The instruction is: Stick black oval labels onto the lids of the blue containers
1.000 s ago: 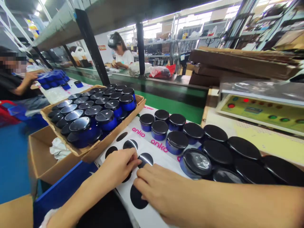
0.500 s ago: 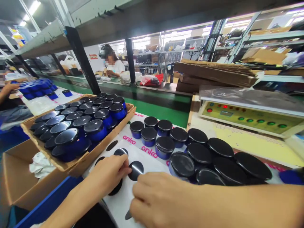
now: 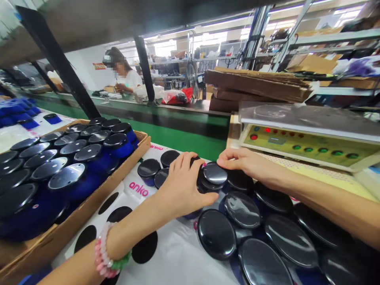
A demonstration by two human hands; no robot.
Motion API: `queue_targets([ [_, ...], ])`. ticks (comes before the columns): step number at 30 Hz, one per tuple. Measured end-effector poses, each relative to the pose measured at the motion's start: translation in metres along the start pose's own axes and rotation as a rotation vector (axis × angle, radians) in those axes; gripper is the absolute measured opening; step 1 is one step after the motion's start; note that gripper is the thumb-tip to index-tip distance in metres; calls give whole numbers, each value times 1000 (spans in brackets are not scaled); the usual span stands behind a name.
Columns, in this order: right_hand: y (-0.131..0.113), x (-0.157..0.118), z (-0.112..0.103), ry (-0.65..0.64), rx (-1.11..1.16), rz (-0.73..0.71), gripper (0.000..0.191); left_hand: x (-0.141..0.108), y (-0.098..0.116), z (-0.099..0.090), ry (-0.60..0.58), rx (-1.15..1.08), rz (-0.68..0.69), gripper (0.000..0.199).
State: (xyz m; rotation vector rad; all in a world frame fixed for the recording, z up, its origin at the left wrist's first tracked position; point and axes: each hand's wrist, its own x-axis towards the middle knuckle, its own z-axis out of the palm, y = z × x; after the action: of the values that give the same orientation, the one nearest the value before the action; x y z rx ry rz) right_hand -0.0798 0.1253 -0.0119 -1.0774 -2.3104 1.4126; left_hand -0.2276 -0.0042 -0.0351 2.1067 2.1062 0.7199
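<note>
My right hand pinches the far right edge of a thin black disc. The disc lies over the black top of one of the blue round containers, and I cannot tell whether it rests flat on it. Just left of that container is my left hand, its fingers and thumb spread around the near side, with beads on the wrist. Beneath and behind the left hand, other black-topped containers are partly hidden. More black-topped containers stand in rows to the right. Loose flat black discs lie on the white printed sheet.
A cardboard tray full of blue containers with black tops stands at the left. Behind the rows runs a green belt. A machine with green buttons and stacked brown cardboard are at the back right. Across the belt sits a person.
Both hands have moved from the loose discs on the sheet up to the container rows. The right hand now has a black disc over one container. The view has shifted right.
</note>
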Motion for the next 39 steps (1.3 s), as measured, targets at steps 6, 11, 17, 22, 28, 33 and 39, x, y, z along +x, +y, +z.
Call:
queue_targets([
  [6,-1,-1,8,24,-17,-12,32,-2,0,3,35,5,-28,56],
  [11,2,-1,10,36,-67,-36,28,-1,1,4,39,11,-24,54],
  [17,5,-1,13,69,-136,-82,26,-1,2,4,52,16,-4,52],
  [22,5,-2,17,150,-255,-140,22,-1,0,5,53,19,0,53],
  [28,2,-8,20,165,-386,-266,24,-1,0,5,60,30,17,52],
  [33,2,-10,23,198,-497,-360,21,-1,0,5,63,28,12,51],
  [39,9,-10,25,269,-616,-497,18,-1,0,4,52,40,23,52],
])
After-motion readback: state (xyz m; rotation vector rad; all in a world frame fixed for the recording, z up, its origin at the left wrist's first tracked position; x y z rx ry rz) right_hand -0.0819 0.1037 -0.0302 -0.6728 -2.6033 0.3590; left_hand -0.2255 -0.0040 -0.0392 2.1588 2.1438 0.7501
